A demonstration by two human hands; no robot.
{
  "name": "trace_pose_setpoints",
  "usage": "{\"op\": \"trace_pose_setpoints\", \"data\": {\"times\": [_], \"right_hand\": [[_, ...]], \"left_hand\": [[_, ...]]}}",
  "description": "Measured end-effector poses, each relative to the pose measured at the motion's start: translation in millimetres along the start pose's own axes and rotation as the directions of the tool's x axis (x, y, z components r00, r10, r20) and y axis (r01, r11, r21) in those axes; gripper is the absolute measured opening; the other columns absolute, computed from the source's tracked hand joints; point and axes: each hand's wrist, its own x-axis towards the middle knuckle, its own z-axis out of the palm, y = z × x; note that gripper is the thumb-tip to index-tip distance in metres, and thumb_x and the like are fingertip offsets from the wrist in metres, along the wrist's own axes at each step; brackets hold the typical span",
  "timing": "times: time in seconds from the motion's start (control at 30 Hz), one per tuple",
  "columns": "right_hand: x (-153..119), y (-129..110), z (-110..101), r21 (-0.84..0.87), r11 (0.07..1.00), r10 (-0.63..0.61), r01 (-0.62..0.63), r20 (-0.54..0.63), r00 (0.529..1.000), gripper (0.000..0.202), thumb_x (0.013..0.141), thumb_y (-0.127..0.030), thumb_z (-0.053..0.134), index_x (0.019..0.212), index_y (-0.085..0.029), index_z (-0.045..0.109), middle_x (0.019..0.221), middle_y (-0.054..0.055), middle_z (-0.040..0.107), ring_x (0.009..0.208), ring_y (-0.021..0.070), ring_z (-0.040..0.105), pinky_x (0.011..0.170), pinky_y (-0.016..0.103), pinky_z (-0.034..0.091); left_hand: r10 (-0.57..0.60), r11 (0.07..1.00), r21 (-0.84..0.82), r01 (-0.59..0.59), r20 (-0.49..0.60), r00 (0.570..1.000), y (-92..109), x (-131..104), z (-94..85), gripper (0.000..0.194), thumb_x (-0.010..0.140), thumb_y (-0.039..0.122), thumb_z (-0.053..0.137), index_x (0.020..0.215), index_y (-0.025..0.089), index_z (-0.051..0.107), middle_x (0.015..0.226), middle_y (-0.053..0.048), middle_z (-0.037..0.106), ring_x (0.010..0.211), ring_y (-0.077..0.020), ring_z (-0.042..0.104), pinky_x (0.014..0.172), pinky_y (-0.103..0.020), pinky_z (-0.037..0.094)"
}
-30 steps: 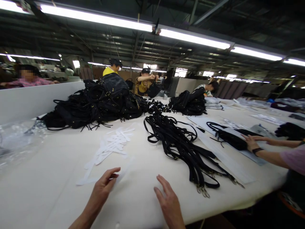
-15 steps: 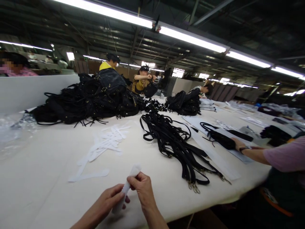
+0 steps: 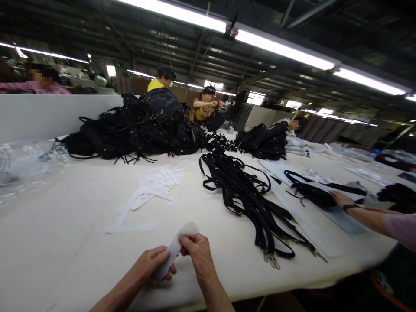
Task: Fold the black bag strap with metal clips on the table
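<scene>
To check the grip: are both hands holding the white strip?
Yes, the left hand and right hand both pinch the white strip above the table.

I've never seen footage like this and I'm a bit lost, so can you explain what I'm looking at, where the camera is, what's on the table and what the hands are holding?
There is no machine here. The one picture comes from a camera worn on a person's head, looking forward and down, so the two bare hands at the bottom are that person's own. The left hand and the right hand together grip a soft white oblong pad strip just above the big white work table. On the table lie more flat white strips, a bundle of long black straps with metal clips, and behind them a heap of black bags. Crumpled clear plastic sits at the far left. At the right edge, a co-worker's hand with a dark wristband rests on a small black bag. Other people work in the background.
</scene>
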Motion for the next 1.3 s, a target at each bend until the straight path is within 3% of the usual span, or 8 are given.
{"op": "trace_pose_setpoints", "data": {"times": [0.23, 0.37, 0.43, 0.67, 0.93, 1.03, 1.17, 1.3], "right_hand": [[1, 0, 5, -0.167, 0.985, -0.036, 0.035, -0.007, 0.999, 0.034, 0.067, -0.045, 0.074, 0.066, -0.012, 0.068, 0.055, -0.002, 0.057, 0.052, 0.0083, 0.045, 0.051, 0.023, 0.035], [-1, -1, 1, -0.048, 0.996, 0.085, -0.078, 0.161, 0.983, 0.045, 0.071, -0.052, 0.072, 0.091, -0.012, 0.074, 0.072, 0.003, 0.068, 0.063, 0.0106, 0.057, 0.062, 0.023, 0.044], [-2, -1, 0, -0.044, 0.996, 0.091, -0.084, 0.204, 0.975, 0.047, 0.068, -0.054, 0.074, 0.09, -0.013, 0.075, 0.076, 0.005, 0.07, 0.066, 0.0115, 0.058, 0.064, 0.024, 0.046], [1, -2, 9, -0.131, 0.991, 0.009, 0.004, 0.1, 0.995, 0.041, 0.062, -0.053, 0.077, 0.061, -0.015, 0.061, 0.051, -0.003, 0.056, 0.05, 0.0085, 0.046, 0.051, 0.023, 0.036], [-1, 4, 16, -0.256, 0.96, -0.115, 0.113, 0.008, 0.993, 0.042, 0.069, -0.043, 0.072, 0.053, -0.018, 0.043, 0.051, -0.007, 0.036, 0.052, 0.006, 0.034, 0.048, 0.022, 0.028], [1, 4, 14, -0.104, 0.994, -0.036, 0.039, 0.027, 0.999, 0.038, 0.074, -0.05, 0.067, 0.062, -0.016, 0.055, 0.052, -0.006, 0.046, 0.051, 0.007, 0.042, 0.051, 0.022, 0.034], [2, 3, 6, 0.027, 0.995, 0.099, -0.101, 0.082, 0.992, 0.043, 0.068, -0.051, 0.074, 0.09, -0.013, 0.069, 0.066, 0.0, 0.065, 0.055, 0.0072, 0.051, 0.055, 0.021, 0.039], [0, 3, 6, -0.038, 0.996, 0.086, -0.083, 0.083, 0.993, 0.037, 0.069, -0.047, 0.075, 0.079, -0.012, 0.068, 0.07, 0.003, 0.068, 0.057, 0.0074, 0.052, 0.054, 0.02, 0.039]], "left_hand": [[0.016, 1.0, -0.002, -0.016, -0.023, 1.0, 1, -6, 9.1, 0.055, 0.069, 0.063, 0.072, 0.095, 0.015, 0.065, 0.067, -0.006, 0.072, 0.058, -0.0202, 0.065, 0.054, -0.028, 0.048], [-0.031, 0.996, -0.087, 0.027, -0.05, 0.998, 4, -9, 3.6, 0.055, 0.072, 0.063, 0.069, 0.096, 0.014, 0.065, 0.072, -0.008, 0.074, 0.06, -0.0201, 0.067, 0.055, -0.027, 0.049], [-0.035, 0.994, -0.108, 0.029, -0.054, 0.998, 4, -11, 0.8, 0.054, 0.072, 0.063, 0.069, 0.096, 0.014, 0.065, 0.074, -0.009, 0.074, 0.061, -0.0199, 0.067, 0.055, -0.027, 0.048], [0.018, 0.994, -0.108, -0.022, -0.036, 0.999, 6, -15, 4.0, 0.055, 0.067, 0.059, 0.076, 0.099, 0.014, 0.068, 0.074, -0.007, 0.073, 0.063, -0.0198, 0.065, 0.057, -0.027, 0.048], [0.046, 0.995, -0.078, -0.057, -0.133, 0.99, 4, -11, 5.2, 0.05, 0.061, 0.057, 0.08, 0.085, 0.014, 0.07, 0.066, -0.002, 0.069, 0.057, -0.0167, 0.058, 0.054, -0.025, 0.043], [0.027, 0.993, -0.11, -0.047, -0.18, 0.983, 5, -9, 1.0, 0.047, 0.061, 0.057, 0.079, 0.079, 0.014, 0.068, 0.065, -0.002, 0.068, 0.056, -0.0169, 0.058, 0.054, -0.026, 0.044], [0.001, 0.983, -0.179, -0.035, -0.186, 0.983, 1, -8, -5.3, 0.05, 0.06, 0.06, 0.079, 0.079, 0.015, 0.068, 0.063, -0.002, 0.067, 0.055, -0.0164, 0.058, 0.055, -0.027, 0.046], [0.022, 0.994, -0.103, -0.039, -0.166, 0.986, -6, -8, -7.8, 0.052, 0.063, 0.062, 0.075, 0.083, 0.015, 0.07, 0.065, -0.003, 0.067, 0.056, -0.0168, 0.057, 0.054, -0.027, 0.043]]}}
